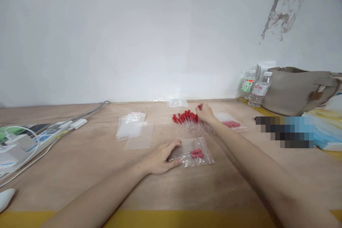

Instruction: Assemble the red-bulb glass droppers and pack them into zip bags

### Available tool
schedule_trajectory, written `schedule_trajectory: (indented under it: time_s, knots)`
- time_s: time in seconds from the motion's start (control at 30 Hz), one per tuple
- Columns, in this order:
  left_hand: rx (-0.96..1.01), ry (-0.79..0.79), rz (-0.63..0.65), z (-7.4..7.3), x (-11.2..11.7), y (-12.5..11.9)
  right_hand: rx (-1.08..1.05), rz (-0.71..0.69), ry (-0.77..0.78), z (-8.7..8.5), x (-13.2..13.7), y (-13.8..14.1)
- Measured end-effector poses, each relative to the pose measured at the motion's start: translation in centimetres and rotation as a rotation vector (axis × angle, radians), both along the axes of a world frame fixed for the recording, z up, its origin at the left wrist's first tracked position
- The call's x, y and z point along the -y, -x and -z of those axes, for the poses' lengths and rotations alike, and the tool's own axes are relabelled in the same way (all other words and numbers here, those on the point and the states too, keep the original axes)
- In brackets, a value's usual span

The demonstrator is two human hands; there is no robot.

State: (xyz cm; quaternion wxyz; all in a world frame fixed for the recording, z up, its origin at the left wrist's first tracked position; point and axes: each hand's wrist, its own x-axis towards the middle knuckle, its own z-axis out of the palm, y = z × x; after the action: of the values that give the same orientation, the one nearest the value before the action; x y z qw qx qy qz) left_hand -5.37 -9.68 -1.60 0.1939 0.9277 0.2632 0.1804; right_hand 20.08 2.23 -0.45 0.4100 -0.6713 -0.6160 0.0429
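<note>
A pile of glass droppers (188, 119) with red rubber bulbs lies in the middle of the wooden table, tubes pointing towards me. At its far right edge my right hand (205, 113) pinches a dropper by its red bulb (199, 107); most of that dropper is hidden. My left hand (162, 156) lies with thumb and fingers apart at the left end of a clear zip bag (187, 158). Inside this bag a few droppers show their red bulbs (197, 153). Right of the pile, another clear bag (231, 121) holds several droppers, partly behind my right forearm.
Flat clear bags (136, 128) lie overlapping left of centre, and one more bag (178, 103) rests against the wall. A power strip (45, 140) with cables is at left. Water bottles (259, 91), a grey handbag (294, 91) and a blue-white packet (324, 135) stand at right.
</note>
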Motion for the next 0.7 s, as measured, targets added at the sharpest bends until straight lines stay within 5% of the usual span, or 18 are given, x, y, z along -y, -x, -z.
schedule_trajectory:
  time_s: [0.1,0.17,0.33,0.53,0.7]
  knots:
    - [-0.023,-0.006,-0.011,0.1,-0.1,0.0,-0.128,0.004,-0.135,-0.4,3.0,-1.5]
    - [-0.042,-0.014,-0.021,0.1,-0.1,0.0,-0.43,-0.067,-0.304,0.0,5.8,-2.6]
    - [-0.063,-0.025,-0.033,0.1,-0.1,-0.1,-0.873,-0.094,-0.156,2.7,11.3,-3.2]
    - [-0.044,-0.019,-0.037,0.3,-0.2,0.0,-1.208,-0.191,-0.031,3.9,12.5,-1.0]
    - [-0.041,-0.019,-0.031,0.4,-0.2,0.0,-1.102,-0.328,0.154,4.0,13.0,-0.5]
